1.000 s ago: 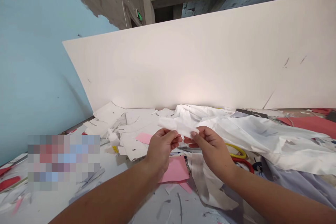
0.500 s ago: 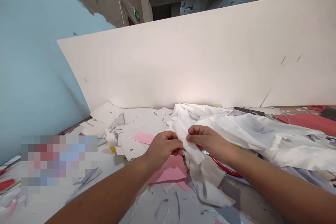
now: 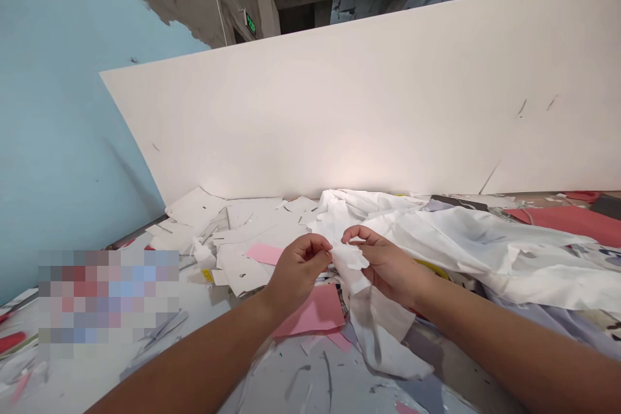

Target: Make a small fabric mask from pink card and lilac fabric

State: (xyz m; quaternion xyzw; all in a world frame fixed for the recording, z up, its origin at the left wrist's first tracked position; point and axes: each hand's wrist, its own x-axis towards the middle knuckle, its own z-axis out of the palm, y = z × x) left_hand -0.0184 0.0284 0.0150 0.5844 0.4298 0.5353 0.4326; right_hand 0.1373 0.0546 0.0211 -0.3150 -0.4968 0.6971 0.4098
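Note:
Between my two hands hangs a strip of white cloth (image 3: 356, 284), with a frayed edge at the top and a tail that trails down onto the table. My left hand (image 3: 301, 266) pinches its upper left edge between thumb and fingertips. On the other side, my right hand (image 3: 385, 262) has its thumb and fingers at the cloth's frayed edge, index finger arched above it; part of its grip is hidden. Pink paper (image 3: 317, 312) lies under and beside my left hand. Behind my right hand spreads a larger heap of crumpled white cloth (image 3: 451, 239).
Paper and card scraps (image 3: 247, 223) lie at the back left, near a small white bottle (image 3: 202, 255) with a yellow label. A white board (image 3: 339, 110) stands across the back, beside a blue wall (image 3: 48, 110). Red cloth (image 3: 567, 223) lies at the far right.
The strip's upper part has been turned, so its frayed edge now shows between my hands. My right hand has shifted and its fingers have opened somewhat around the cloth.

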